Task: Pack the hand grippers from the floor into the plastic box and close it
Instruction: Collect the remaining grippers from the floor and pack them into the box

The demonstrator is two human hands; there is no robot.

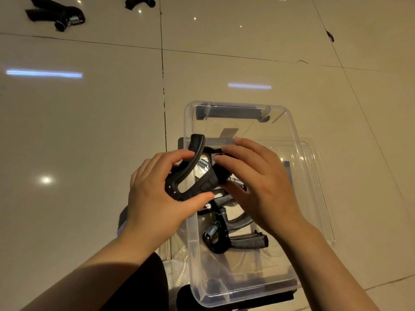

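Seen from the head camera, a person crouched over a glossy tiled floor (89, 122) holds a black hand gripper (197, 173) above the left rim of a clear plastic box (289, 122), both bare forearms reaching in from the bottom of the frame. The left hand (161, 196) grasps the gripper at its hinged lower end, thumb curled over one side and fingers wrapped over the curved handle that rises past the box wall. The right hand (260, 182) has its fingers bent round the gripper's other handle, with the steel spring (204, 163) showing between the two hands. Inside the box, close to its near end, lies a second hand gripper (226, 239), its coil spring and ribbed grip plainly visible; more black handles lie beneath the right hand, partly hidden, so their number cannot be told. The box stands open, and a transparent lid (314, 176) lies flat on the floor under and beside its right side. Well apart, at the far upper left of the floor, a loose hand gripper (58, 13) lies on the tiles, and another dark gripper (139, 1) is cut off by the top edge.
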